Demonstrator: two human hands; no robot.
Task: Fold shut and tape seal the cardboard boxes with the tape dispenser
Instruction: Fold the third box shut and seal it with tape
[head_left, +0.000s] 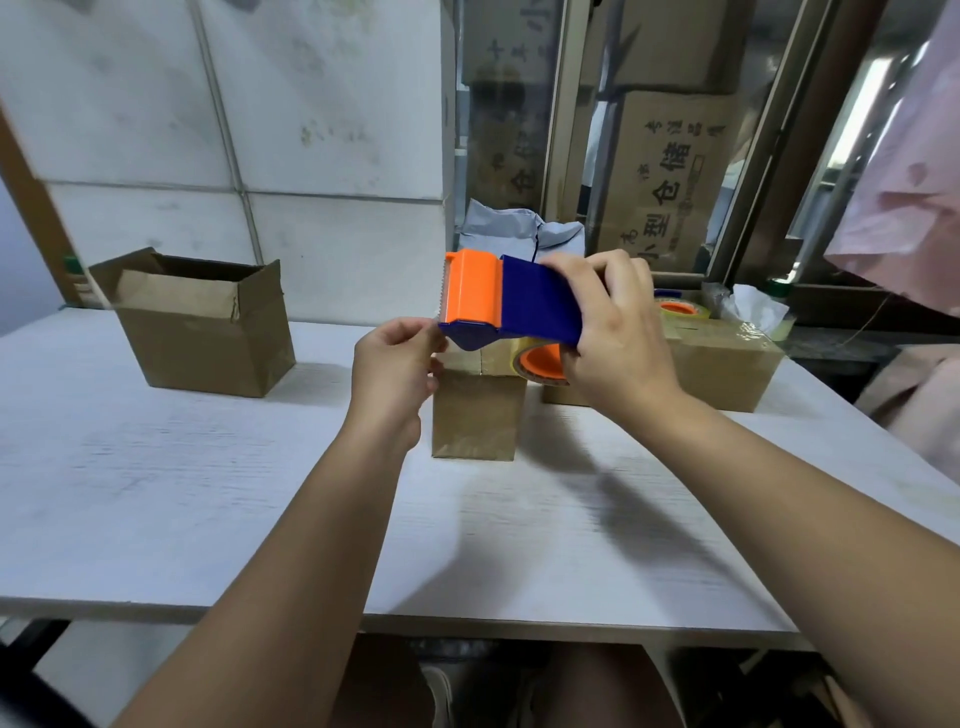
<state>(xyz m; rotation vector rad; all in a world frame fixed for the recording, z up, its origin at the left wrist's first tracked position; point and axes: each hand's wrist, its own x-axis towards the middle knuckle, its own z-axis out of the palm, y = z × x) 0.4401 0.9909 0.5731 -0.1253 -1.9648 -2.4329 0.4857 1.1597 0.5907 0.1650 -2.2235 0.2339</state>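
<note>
Holding one dispenser (511, 301) near three boxes (202, 338) (475, 415) (727, 366)

wall (311, 104) – scuffed white tiles | table (156, 493) – pale, wood-grainy | window frame (566, 104) metal, right side | pink cloth (904, 208) hanging far right

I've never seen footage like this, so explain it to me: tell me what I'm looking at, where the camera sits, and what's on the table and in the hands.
There is no machine here. These are a person's two bare hands, filmed by one wide-angle camera worn on the head, looking forward and down. The right hand grips a blue and orange tape dispenser in the air. The left hand pinches at its front edge, probably the loose tape end, though clear tape is hard to see. Below them a small closed box stands on the white table. To the left is an open box with its flaps up, and to the right a wider closed box.
</note>
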